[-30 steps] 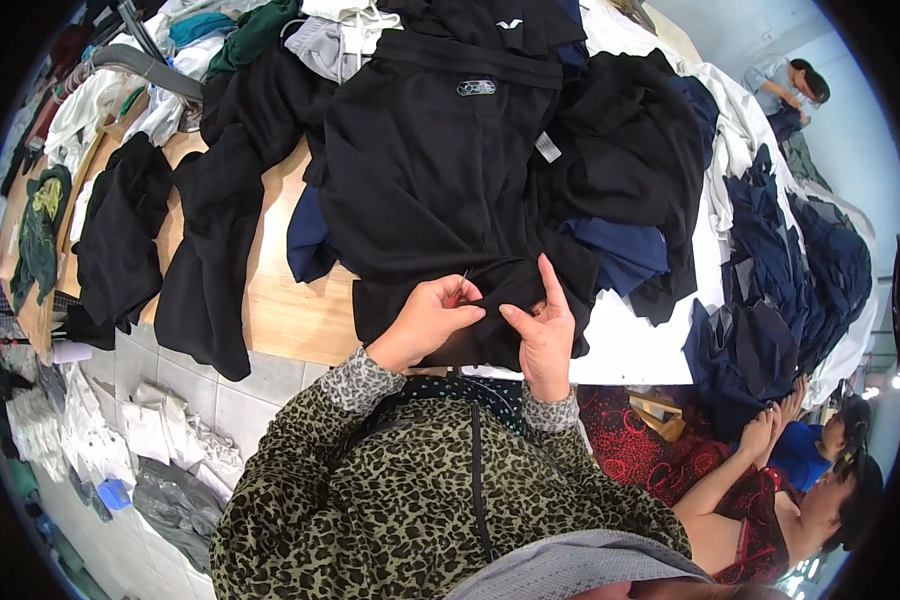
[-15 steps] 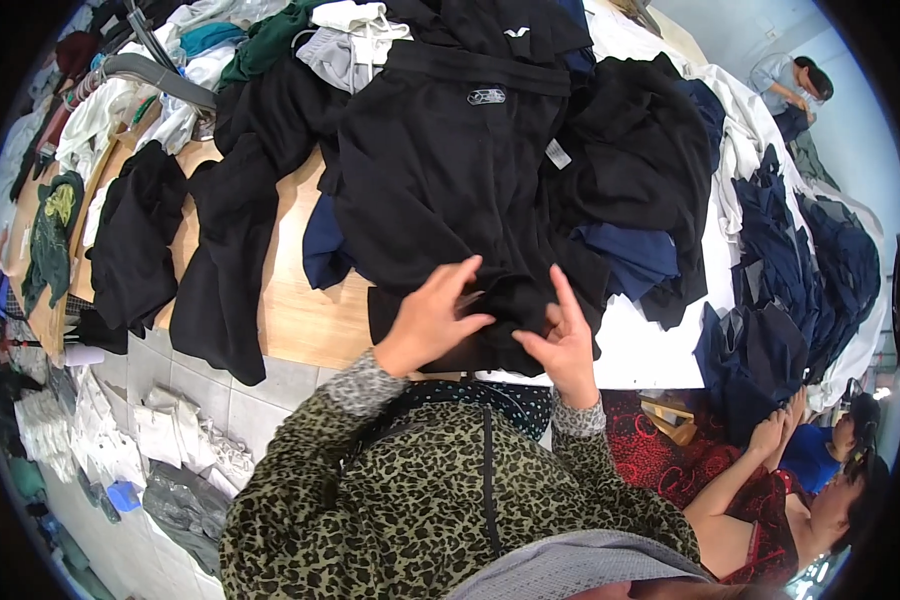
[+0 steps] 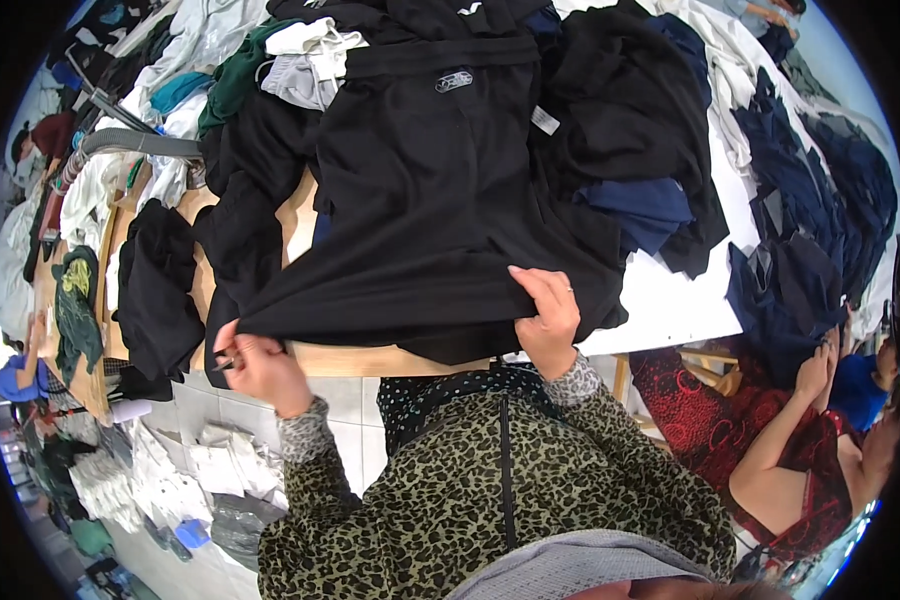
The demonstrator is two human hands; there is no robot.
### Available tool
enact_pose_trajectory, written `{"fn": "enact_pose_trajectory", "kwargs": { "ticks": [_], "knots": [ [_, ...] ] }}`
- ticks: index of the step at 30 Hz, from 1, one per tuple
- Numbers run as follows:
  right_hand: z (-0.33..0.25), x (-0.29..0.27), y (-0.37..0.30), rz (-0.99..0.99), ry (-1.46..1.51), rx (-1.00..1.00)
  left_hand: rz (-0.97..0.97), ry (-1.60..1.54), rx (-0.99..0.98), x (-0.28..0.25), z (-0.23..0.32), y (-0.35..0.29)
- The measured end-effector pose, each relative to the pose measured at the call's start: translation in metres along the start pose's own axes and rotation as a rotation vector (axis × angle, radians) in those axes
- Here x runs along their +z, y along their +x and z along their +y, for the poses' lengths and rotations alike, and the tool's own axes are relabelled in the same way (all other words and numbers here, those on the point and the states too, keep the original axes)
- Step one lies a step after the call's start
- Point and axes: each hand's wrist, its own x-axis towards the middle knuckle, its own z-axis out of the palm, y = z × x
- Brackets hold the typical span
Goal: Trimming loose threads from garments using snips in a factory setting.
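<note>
A large black garment [image 3: 440,220] lies spread over the wooden table [image 3: 370,358], its lower hem hanging toward the near edge of the table. The left hand [image 3: 255,365] is closed on the left corner of that hem, fingers pinched tight around the cloth and pulling it out past the table's near edge. The right hand [image 3: 548,322] grips the hem farther along, fingers curled over the top of the fabric and thumb tucked beneath, so both hands hold the same garment stretched between them. A small pale label [image 3: 454,81] sits near the far end of the garment, and a white tag [image 3: 544,120] lies just beside it to the right.

Left of the black garment, another dark piece [image 3: 155,290] hangs over the table's edge. Beyond the garment's far left corner lies a heap with a grey and white piece [image 3: 305,70] and a green one [image 3: 232,90]. To the right of the garment a blue cloth [image 3: 642,208] peeks out from under more black fabric, and farther right a pile of navy clothes [image 3: 810,220] rests on a white surface [image 3: 670,300]. Below that pile, to the right of the table, another person in a red patterned top [image 3: 730,420] reaches up toward the navy clothes. On the floor below the table's near left corner lie white folded pieces [image 3: 200,470].
</note>
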Motion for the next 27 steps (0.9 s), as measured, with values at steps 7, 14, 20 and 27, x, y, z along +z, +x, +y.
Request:
{"fn": "enact_pose_trajectory", "kwargs": {
  "ticks": [7, 14, 20, 27],
  "knots": [
    [0.002, 0.016, -0.035, -0.273, 0.178, -0.156, 0.093, 0.12, -0.282, -0.056, -0.042, 0.005],
    [0.068, -0.054, -0.051, -0.246, -0.259, 0.132, -0.004, 0.274, -0.389, -0.089, -0.083, -0.001],
    [0.078, -0.06, -0.057, -0.54, -0.347, -0.083, -0.195, 0.45, -0.043, -0.037, -0.065, -0.021],
    [0.043, -0.05, -0.027, -0.142, 0.775, 0.688, -0.594, 0.115, -0.127, 0.022, -0.031, -0.08]
  ]
}}
